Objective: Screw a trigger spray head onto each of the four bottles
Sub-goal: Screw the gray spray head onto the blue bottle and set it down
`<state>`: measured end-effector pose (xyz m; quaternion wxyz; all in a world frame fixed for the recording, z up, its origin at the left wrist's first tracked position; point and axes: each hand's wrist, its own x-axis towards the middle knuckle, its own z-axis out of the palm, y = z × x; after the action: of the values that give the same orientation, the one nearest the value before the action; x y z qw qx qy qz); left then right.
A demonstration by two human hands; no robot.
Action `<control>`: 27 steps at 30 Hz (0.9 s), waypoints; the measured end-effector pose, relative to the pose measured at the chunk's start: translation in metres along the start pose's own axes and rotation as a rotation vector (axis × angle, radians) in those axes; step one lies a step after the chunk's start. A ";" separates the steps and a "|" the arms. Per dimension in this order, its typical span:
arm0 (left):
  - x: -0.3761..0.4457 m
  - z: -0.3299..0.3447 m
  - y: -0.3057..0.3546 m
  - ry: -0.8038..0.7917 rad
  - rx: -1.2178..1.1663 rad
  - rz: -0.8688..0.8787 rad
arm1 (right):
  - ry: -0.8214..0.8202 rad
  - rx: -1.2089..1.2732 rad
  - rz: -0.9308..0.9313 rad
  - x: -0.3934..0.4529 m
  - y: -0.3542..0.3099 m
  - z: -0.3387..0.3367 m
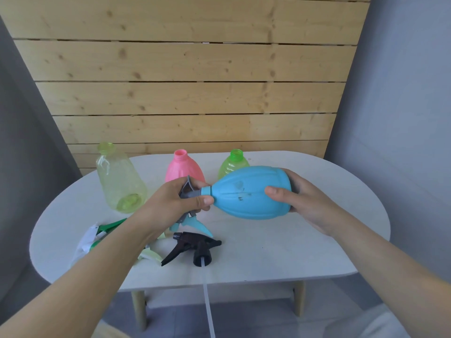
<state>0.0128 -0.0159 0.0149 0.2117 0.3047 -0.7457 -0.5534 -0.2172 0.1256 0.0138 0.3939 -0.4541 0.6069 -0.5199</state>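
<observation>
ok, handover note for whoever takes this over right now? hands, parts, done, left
Left hand: gripping the grey-and-blue spray head at the blue bottle's neck.
Right hand: holding the blue bottle sideways, off the table.
Yellow bottle, pink bottle and green bottle stand at the back, necks bare.
Black spray head lies in front; more heads sit under the left forearm.
Done: none confirmed. Left: finish blue, then three bottles.

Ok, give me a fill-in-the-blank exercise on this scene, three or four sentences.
1. The right hand holds the ____ bottle on its side.
2. The left hand grips a grey spray head at that bottle's ____.
3. The black spray head lies on the ____.
4. The pink bottle stands between the yellow bottle and the ____ one.

Missing words: blue; neck; table; green
</observation>
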 end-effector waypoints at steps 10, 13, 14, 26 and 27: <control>0.000 0.000 0.002 0.010 0.037 0.034 | 0.018 0.002 0.097 -0.001 -0.004 0.002; 0.001 0.000 0.003 0.017 0.038 0.039 | 0.026 -0.004 0.105 -0.001 -0.004 0.002; 0.001 0.001 0.003 0.016 0.039 0.043 | 0.027 -0.009 0.107 -0.002 -0.004 0.001; 0.010 0.022 0.010 0.030 0.047 0.017 | 0.022 -0.641 -0.163 -0.011 -0.010 0.000; 0.011 0.026 0.011 0.027 0.050 0.019 | 0.014 -0.767 -0.181 -0.011 -0.010 0.002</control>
<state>-0.0145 -0.0032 0.0177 0.2195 0.3102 -0.7593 -0.5283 -0.2108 0.1354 0.0238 0.1440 -0.6163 0.7175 -0.2911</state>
